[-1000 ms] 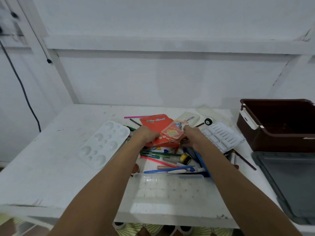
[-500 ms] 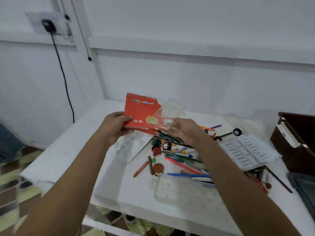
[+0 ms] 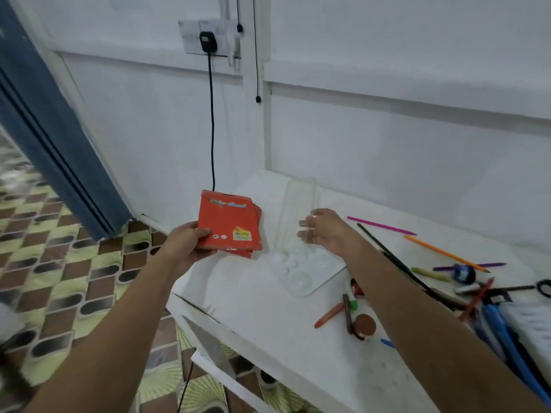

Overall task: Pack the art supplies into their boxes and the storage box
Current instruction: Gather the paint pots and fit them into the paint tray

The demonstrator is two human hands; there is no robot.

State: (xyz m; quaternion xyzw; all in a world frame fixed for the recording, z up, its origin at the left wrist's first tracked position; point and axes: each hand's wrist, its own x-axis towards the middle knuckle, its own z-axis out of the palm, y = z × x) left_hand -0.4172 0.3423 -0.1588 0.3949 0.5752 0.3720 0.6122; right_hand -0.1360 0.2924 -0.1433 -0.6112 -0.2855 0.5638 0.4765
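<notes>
Packing looks barely begun: left hand (image 3: 190,244) has a firm grip on the red cardboard box (image 3: 229,223) over the counter (image 3: 268,317) edge; right hand (image 3: 323,231), fingers loosely spread, touches a clear plastic tray (image 3: 298,204), grip uncertain. Pencils (image 3: 444,253), crayons (image 3: 329,315) and a paint palette (image 3: 310,271) lie loose; no storage box in view.

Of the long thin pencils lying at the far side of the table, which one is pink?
The pink pencil lies farthest back, nearest the wall; the orange pencil and purple pencil lie in front of it.

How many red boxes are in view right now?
2. Both are gripped in the left hand, stacked: the front red box faces the camera, and the second red box sits behind it, only its lower and right edges showing. A third could be hidden behind.
</notes>
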